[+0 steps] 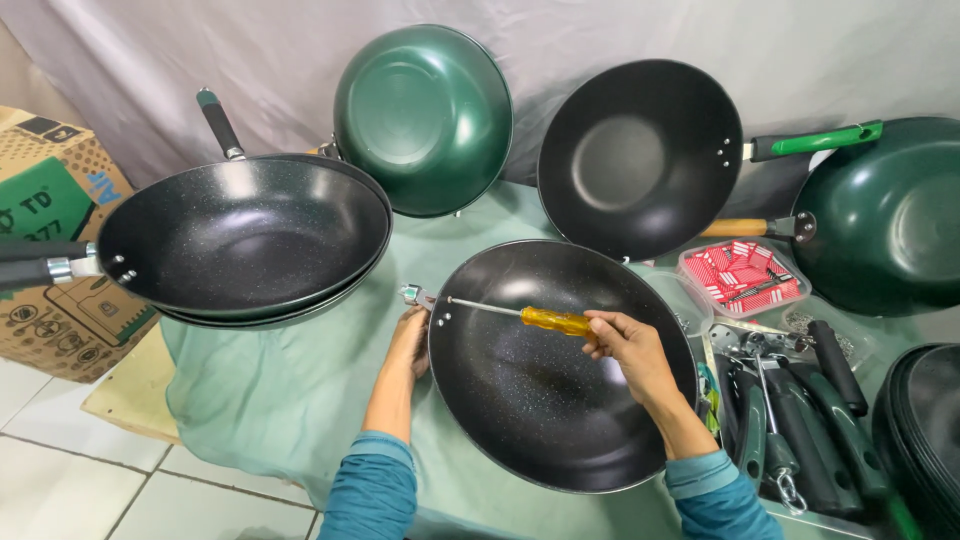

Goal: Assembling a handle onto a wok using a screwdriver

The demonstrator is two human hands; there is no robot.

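Wok (pixel 540 390): black, speckled non-stick inside, flat on green cloth of table (pixel 280 390), close to near edge. Likely stiff metal, moderately heavy, coating prone to scratching; smooth rounded rim probably slippery. Best held at rim beside the two rivet holes, where bracket (pixel 415 295) sits.

Left hand (pixel 408 345): grip closed on wok rim at left side, just below bracket.

Right hand (pixel 625 345): grip clamped on amber handle of screwdriver (pixel 510 315); shaft lying across wok mouth, tip at bracket. Screwdriver light, rigid, handle smooth plastic.

Surroundings:
- Stacked woks (pixel 240 240), black, with dark handles, left of hands, overhanging table edge.
- Green wok (pixel 425 120), leaning against grey backdrop, underside outward.
- Black wok (pixel 640 155), also leaning, green handle to right.
- Second green wok (pixel 885 215), far right, wooden handle toward centre.
- Clear tub (pixel 742 275) with red-and-white packets, just right of work.
- Loose handles (pixel 800 420), dark green and black, with metal fittings, in a heap at right, near right forearm.
- Further pan stack (pixel 920 430), bottom right corner.
- Cardboard box (pixel 50 240), on floor at left.

Obstructions: tub and handle heap crowding right elbow; stacked woks close on left; space between otherwise open.
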